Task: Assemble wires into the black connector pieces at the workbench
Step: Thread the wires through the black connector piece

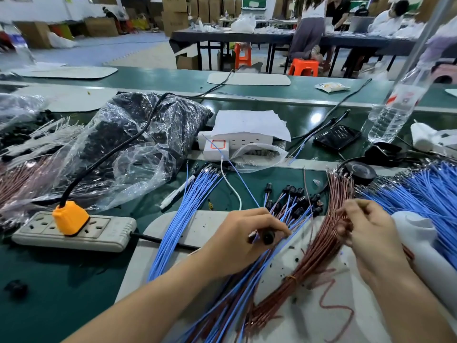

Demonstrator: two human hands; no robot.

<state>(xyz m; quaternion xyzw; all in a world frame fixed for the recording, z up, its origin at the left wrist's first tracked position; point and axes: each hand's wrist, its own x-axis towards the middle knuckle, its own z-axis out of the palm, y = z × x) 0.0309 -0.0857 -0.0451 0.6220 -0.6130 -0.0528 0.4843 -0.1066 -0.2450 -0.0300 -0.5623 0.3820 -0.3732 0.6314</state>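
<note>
My left hand (243,237) grips a black connector piece (268,236) with a blue wire running from it, low over the grey mat (197,226). My right hand (368,227) pinches at the tips of the brown wire bundle (321,246), which is tied with a yellow band. Several black connectors with blue wires fitted (296,199) lie between the hands, just beyond them. A loose blue wire bundle (183,219) lies left of my left hand. A big spread of blue wires (425,191) fans out at the right.
A grey power strip (74,231) with an orange plug (70,217) sits at the left. Behind it lies a clear bag of black parts (138,134). A white box (237,142), a phone (337,137), a water bottle (395,105) and a white tool (420,246) stand around the work area.
</note>
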